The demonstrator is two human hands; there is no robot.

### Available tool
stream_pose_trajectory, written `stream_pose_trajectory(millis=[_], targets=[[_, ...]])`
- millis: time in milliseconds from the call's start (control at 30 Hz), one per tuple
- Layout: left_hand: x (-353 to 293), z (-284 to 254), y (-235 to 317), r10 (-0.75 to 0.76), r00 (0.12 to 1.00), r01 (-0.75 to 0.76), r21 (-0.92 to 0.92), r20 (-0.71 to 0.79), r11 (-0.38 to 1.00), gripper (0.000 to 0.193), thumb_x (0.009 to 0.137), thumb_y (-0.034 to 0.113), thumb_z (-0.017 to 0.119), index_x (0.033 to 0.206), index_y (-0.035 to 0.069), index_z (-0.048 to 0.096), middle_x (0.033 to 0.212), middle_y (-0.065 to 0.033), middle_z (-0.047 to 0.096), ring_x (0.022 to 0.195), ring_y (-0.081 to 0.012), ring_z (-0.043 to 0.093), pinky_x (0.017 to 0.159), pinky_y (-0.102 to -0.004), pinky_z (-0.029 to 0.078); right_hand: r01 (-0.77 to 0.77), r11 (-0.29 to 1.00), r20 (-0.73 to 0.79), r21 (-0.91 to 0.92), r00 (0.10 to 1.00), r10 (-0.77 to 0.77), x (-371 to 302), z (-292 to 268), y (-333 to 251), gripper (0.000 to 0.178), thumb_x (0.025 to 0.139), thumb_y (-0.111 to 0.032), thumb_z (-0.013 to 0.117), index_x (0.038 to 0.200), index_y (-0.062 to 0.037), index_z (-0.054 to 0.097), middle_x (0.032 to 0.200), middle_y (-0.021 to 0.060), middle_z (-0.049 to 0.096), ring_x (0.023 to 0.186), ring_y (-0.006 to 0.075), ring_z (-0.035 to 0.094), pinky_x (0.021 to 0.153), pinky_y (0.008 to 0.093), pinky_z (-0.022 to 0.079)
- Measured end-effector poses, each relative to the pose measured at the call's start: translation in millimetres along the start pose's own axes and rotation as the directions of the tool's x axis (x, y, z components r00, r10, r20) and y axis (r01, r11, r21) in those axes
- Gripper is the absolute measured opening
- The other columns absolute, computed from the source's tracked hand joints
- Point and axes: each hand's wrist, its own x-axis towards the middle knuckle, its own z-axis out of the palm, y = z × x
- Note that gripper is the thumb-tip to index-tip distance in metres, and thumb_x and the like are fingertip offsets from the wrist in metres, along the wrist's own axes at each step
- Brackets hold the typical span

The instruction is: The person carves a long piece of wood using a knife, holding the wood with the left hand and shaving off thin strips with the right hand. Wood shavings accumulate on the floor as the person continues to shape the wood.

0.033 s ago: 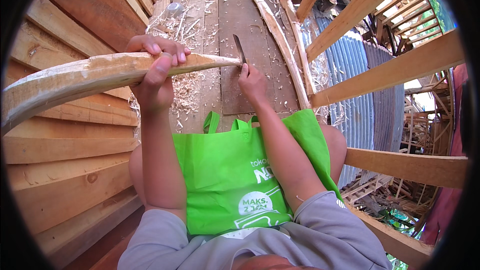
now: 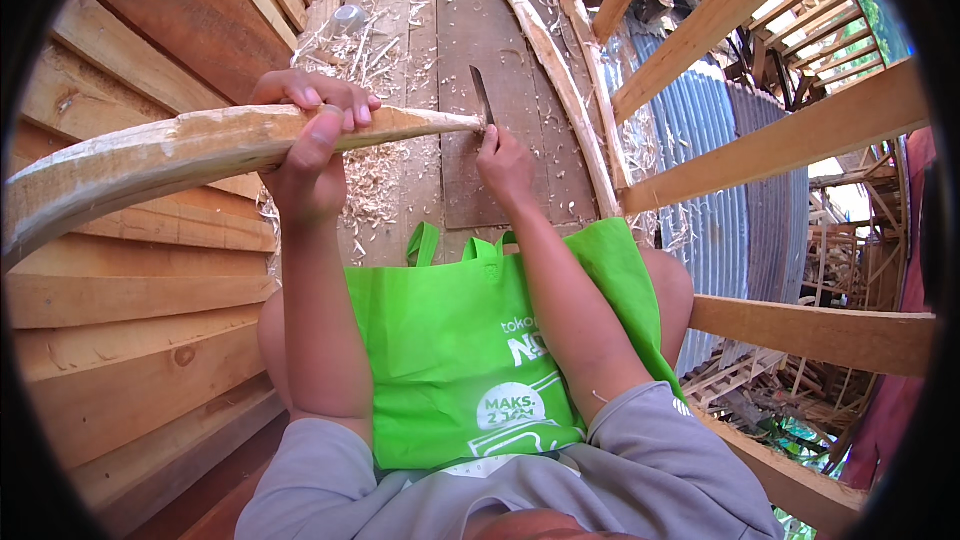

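Observation:
A long pale wooden pole (image 2: 150, 152), curved and tapering to a thin tip, runs from the left rim to the middle of the head view. My left hand (image 2: 312, 145) is wrapped round it, thumb on the near side and fingers over the top. In my right hand (image 2: 508, 168) is a knife (image 2: 482, 95), its dark narrow blade pointing up and away. The blade's lower part is at the pole's tip; whether it touches the wood I cannot tell. The fingers hide the knife's handle. A green cloth bag (image 2: 440, 330) lies across my lap under both forearms.
Wood shavings (image 2: 372, 175) litter the plank floor (image 2: 408, 120), with a clear plastic cup (image 2: 347, 20) among them. Two stripped poles (image 2: 545, 50) lie along the right. Stacked boards (image 2: 140, 290) rise on my left; a wooden railing (image 2: 770, 150) and corrugated sheets (image 2: 705, 155) stand on the right.
The knife blade has tilted very slightly, its point shifting a little up and to the right. Both hands and the pole hold their places.

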Motion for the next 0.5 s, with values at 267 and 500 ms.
stream_pose_trajectory(millis=[267,500], targets=[[-0.5,-0.5,0.9,-0.003,1.0,0.003,0.008,0.005,1.0,0.022,0.084,0.012,0.056,0.101,0.012,0.043,0.081,-0.0062,0.047,0.083,-0.0204,0.05,0.088,-0.0412,0.045,-0.017,1.0,0.02,-0.018,1.0,0.018,5.3,2.3,5.7,0.038,0.097,-0.035,0.044,0.09,-0.0059,0.067,0.081,0.0236,0.067,0.079,0.0459,0.064,0.072,0.0559,0.048],[-1.0,0.1,-0.1,-0.013,1.0,0.013,0.002,-0.006,1.0,0.022,0.083,0.012,0.057,0.101,0.012,0.043,0.081,-0.0063,0.047,0.083,-0.0204,0.05,0.089,-0.0412,0.045,-0.008,1.0,0.049,-0.014,0.999,0.009,6.6,5.2,10.6,0.037,0.097,-0.034,0.044,0.092,-0.0056,0.067,0.082,0.024,0.067,0.08,0.0461,0.064,0.073,0.0559,0.049]])
